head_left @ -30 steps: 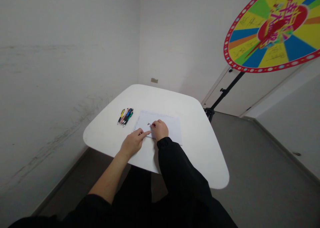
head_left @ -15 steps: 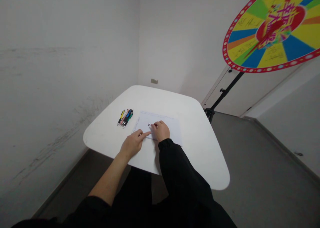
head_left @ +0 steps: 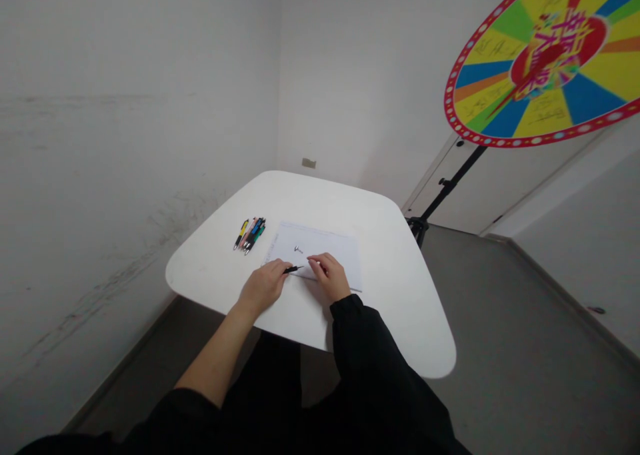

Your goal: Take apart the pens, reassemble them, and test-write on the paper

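My left hand [head_left: 264, 286] is closed around a black pen barrel [head_left: 291, 269], whose thin dark tip points right over the paper's near edge. Just to the right, my right hand [head_left: 330, 276] hovers at the sheet with its fingers loosely bent and a little apart; I see nothing in them. Under both hands lies white paper [head_left: 340, 248] with faint writing along its top and left edges. Small shiny metal pen parts [head_left: 298, 249] rest on the sheet, beyond my fingertips. Their exact shape is too small to make out.
Several pens [head_left: 251, 234] lie in a bunch left of the paper on the white table [head_left: 400, 295]. A colourful prize wheel [head_left: 545, 62] stands on a black stand [head_left: 453, 183] at the right. Walls [head_left: 125, 142] close in at the left and back.
My right hand has drawn back toward me and right, leaving small metal parts uncovered on the paper. The black barrel in my left hand now shows, and its pointing index finger has curled in.
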The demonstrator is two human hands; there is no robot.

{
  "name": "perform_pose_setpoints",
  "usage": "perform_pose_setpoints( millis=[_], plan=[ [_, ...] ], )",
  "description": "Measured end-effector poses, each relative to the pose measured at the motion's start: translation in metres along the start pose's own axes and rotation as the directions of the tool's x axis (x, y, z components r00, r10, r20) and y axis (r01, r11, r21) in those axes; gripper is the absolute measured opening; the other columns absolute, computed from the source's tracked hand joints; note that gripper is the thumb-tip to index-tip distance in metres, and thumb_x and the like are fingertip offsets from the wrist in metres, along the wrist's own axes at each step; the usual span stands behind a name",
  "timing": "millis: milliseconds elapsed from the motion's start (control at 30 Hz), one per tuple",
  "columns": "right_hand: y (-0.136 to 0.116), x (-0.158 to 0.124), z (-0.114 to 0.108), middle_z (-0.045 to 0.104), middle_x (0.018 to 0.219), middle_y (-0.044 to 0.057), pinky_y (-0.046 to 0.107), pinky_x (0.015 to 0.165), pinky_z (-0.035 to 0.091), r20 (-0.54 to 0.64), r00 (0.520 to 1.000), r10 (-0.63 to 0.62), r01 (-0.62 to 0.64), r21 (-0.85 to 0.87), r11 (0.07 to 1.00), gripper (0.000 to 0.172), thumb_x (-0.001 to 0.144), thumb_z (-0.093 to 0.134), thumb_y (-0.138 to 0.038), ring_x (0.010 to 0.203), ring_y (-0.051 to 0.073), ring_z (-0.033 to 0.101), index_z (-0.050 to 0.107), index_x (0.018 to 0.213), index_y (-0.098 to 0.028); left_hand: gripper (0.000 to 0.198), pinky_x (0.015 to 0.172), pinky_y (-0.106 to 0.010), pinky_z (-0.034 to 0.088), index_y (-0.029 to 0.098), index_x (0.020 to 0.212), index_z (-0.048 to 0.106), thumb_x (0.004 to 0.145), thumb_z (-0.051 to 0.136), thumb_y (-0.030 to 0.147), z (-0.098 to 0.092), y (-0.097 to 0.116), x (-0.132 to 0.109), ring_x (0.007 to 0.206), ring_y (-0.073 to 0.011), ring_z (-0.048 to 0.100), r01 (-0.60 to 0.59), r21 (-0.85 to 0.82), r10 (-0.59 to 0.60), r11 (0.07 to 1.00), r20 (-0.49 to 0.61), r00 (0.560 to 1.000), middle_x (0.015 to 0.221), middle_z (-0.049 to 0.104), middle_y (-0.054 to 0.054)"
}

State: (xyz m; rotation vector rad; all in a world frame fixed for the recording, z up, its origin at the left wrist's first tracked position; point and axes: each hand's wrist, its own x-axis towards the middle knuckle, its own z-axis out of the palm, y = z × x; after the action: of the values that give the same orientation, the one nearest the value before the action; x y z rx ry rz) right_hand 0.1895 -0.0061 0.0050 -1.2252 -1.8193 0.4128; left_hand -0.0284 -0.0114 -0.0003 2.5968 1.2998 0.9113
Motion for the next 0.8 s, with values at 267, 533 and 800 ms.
perform_pose_setpoints(
  millis=[267, 533, 800],
  plan=[
    [0.006, -0.013, 0.008, 0.070, 0.089, 0.006, 0.031, 0.079, 0.051, 0.071, 0.994, -0.078, 0.078, 0.007, 0.997, 0.021, 0.098, 0.057, -0.035, 0.084, 0.019, 0.064, 0.073, 0.096, -0.022, 0.019, 0.087, -0.034, 0.054, 0.020, 0.115, 0.064, 0.099, 0.053, 0.021, 0.002, -0.003, -0.001, 0.098, -0.0210, 0.068, -0.084, -0.013, 0.084, 0.996, -0.011, 0.996, 0.103, 0.073, -0.006],
    [0.011, -0.022, -0.009, 0.069, 0.084, 0.005, 0.030, 0.071, 0.050, -0.051, 0.998, -0.039, 0.039, -0.010, 0.999, 0.023, 0.098, 0.056, -0.036, 0.073, 0.017, 0.061, 0.072, 0.092, -0.021, 0.020, 0.089, -0.036, 0.056, 0.020, 0.114, 0.068, 0.099, 0.056, 0.025, 0.003, -0.007, -0.002, 0.099, -0.0219, 0.070, -0.059, -0.020, 0.058, 0.998, -0.045, 0.997, 0.104, 0.075, -0.006],
    [0.021, -0.040, -0.047, 0.069, 0.082, 0.003, 0.031, 0.070, 0.049, -0.213, 0.975, 0.064, -0.069, -0.016, 0.998, 0.026, 0.095, 0.058, -0.042, 0.069, 0.016, 0.060, 0.071, 0.089, -0.021, 0.020, 0.090, -0.036, 0.055, 0.021, 0.113, 0.069, 0.099, 0.055, 0.026, 0.005, -0.009, -0.002, 0.100, -0.0216, 0.070, -0.022, -0.038, 0.019, 0.999, -0.069, 0.997, 0.107, 0.076, -0.005]
  ],
)
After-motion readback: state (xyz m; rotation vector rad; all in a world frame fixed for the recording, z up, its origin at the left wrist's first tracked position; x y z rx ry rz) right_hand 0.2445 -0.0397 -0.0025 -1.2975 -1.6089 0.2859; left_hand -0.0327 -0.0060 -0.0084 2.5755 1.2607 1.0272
